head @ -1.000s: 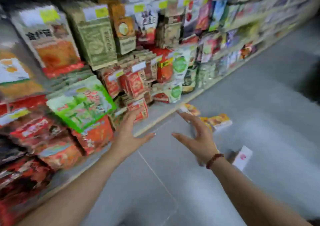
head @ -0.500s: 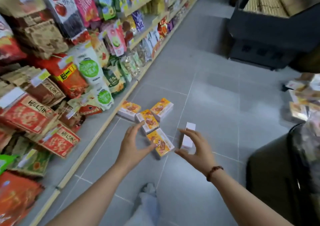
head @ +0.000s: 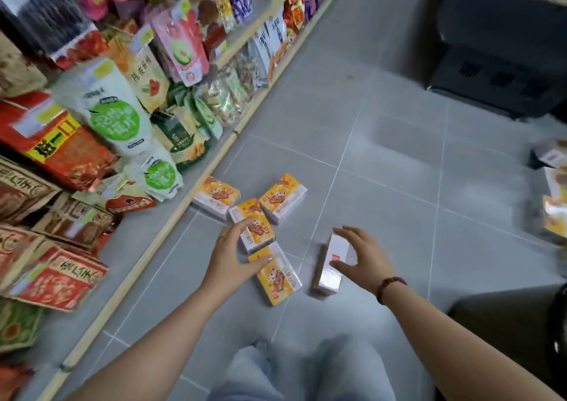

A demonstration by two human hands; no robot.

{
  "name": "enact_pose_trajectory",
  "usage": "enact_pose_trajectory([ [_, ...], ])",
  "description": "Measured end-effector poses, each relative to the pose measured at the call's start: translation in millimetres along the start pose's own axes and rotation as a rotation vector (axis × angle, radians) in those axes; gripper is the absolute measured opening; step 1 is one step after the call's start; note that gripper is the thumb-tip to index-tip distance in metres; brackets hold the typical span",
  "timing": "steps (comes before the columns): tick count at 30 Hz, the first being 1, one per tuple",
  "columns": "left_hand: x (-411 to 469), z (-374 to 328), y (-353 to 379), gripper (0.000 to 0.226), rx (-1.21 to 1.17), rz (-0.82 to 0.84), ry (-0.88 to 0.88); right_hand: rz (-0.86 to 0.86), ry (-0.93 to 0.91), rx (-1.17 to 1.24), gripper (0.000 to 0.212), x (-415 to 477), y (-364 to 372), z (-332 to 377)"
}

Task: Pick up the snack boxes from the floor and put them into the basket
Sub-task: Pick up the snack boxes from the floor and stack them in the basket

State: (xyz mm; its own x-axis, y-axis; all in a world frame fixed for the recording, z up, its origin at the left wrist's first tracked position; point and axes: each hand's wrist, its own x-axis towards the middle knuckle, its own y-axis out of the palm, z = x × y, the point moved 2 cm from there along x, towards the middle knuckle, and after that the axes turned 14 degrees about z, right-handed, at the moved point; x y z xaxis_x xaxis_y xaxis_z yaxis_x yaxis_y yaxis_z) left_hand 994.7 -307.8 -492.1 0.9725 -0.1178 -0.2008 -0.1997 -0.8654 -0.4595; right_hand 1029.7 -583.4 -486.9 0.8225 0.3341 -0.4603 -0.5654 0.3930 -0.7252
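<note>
On the grey tiled floor (head: 383,155), just beside the wooden lip of the bottom shelf (head: 171,225), you have 5 snack boxes (head: 282,198) in a loose cluster, none yet lifted. 4 lie flat with the yellow face up, touching or nearly touching one another. The 5th, a white-faced box (head: 336,247), stands on its long edge a little apart on your right. Your left hand (head: 228,259) is spread above the cluster, fingertips at the middle box (head: 257,228) and thumb over the near end of the nearest yellow box (head: 276,281). Its grip is wide and holds nothing, and contact cannot be confirmed. Your right hand (head: 365,256) arches over the white-faced box, fingers past its far end and thumb across its near part. That grip is likewise wide, set to the box's length but not closed on it. Judgement: each hand is aligned to a separate box so that 2 can be taken in 1 reach. The step in hand is the pick itself; the deposit is not begun for these 5. Risk: the upright box may tip if pinched off-centre, and the flat ones offer little edge against the tiles. No basket can be identified; a dark shape (head: 491,324) at your lower right may be it, but that cannot be told.
</note>
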Motion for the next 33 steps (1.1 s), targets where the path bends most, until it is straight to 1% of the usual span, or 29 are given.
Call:
enact_pose_trajectory([
  [3, 34.9, 4.5, 8.0, 0.075, -0.006, -0.041, -0.072, 0.082, -0.004, -0.097, 0.064, 47.4, -26.1, -27.5],
  [6, 66.0, 11.4, 27.6, 0.074, -0.039, -0.118, -0.154, 0.184, -0.026, -0.162, 0.063, 102.9, -55.2, -56.4],
  [10, 100.1, 26.3, 80.2, 0.076, -0.074, -0.267, -0.389, 0.350, -0.097, -0.241, 0.064, 176.9, -91.7, -90.3],
  [14, 125.5, 18.9, 140.5, 0.081, -0.113, -0.348, -0.673, 0.527, -0.213, -0.340, 0.066, 234.7, -117.4, -109.7],
  [18, 148.9, 6.0, 188.2, 0.086, -0.187, -0.402, -0.799, 0.681, -0.289, -0.430, 0.067, 275.7, -121.3, -121.8],
  [21, 163.1, 6.2, 216.5, 0.085, -0.251, -0.443, -0.888, 0.772, -0.313, -0.441, 0.069, 295.4, -110.0, -133.3],
  [25, 186.9, 25.6, 256.8, 0.083, -0.290, -0.449, -0.905, 0.875, -0.355, -0.498, 0.071, 324.8, -73.4, -157.7],
  [30, 207.1, 90.3, 325.3, 0.086, -0.399, -0.403, -0.999, 0.912, -0.327, -0.594, 0.078, 363.7, -3.8, -210.7],
  [33, 212.3, 136.7, 373.4, 0.088, -0.393, -0.366, -1.063, 0.942, -0.321, -0.687, 0.085, 383.5, 44.4, -247.6],
])
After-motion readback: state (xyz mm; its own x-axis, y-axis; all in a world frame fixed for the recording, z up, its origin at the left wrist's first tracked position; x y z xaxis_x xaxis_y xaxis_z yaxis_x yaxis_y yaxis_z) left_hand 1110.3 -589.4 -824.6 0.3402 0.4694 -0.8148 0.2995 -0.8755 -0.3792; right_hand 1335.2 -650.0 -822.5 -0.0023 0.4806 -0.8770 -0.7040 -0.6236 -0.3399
